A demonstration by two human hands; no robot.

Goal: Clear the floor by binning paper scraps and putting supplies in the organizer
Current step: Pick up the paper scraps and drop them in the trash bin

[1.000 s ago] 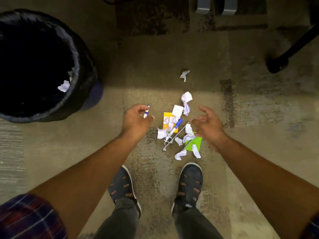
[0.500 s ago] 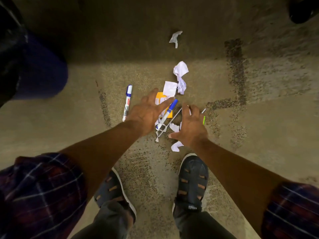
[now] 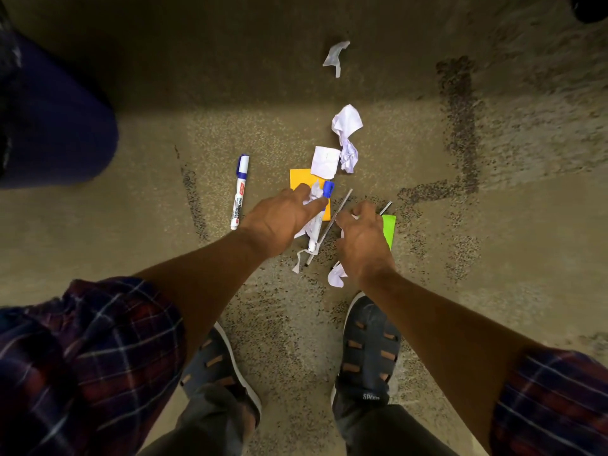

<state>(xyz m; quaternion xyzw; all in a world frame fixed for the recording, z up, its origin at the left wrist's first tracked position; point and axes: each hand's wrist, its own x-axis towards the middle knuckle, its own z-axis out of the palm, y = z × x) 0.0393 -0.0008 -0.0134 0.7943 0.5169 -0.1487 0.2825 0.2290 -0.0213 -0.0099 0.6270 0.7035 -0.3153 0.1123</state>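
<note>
My left hand [image 3: 283, 218] reaches into the pile, thumb and forefinger pinched on a crumpled white paper scrap [image 3: 314, 193] beside the blue cap of a marker [image 3: 327, 188]. My right hand [image 3: 363, 240] curls down over scraps next to a green note [image 3: 389, 227]; its grip is hidden. A thin metal strip [image 3: 330, 223] lies between the hands. A yellow note [image 3: 300, 178], a flat white slip [image 3: 325, 162] and crumpled paper [image 3: 347, 126] lie just beyond. A second whiteboard marker [image 3: 239, 192] lies alone to the left. No organizer is in view.
The bin's dark side [image 3: 56, 126] bulges in at the left edge. One scrap [image 3: 335, 55] lies farther out, another [image 3: 336, 278] by my right shoe [image 3: 368, 350]. My left shoe [image 3: 217, 373] stands beside it. A dark object [image 3: 592, 8] sits at the top right corner.
The view has dropped closer to the floor and the bin's opening has left the frame. Both hands came down onto the pile; the left fingers closed on the scrap by the blue cap.
</note>
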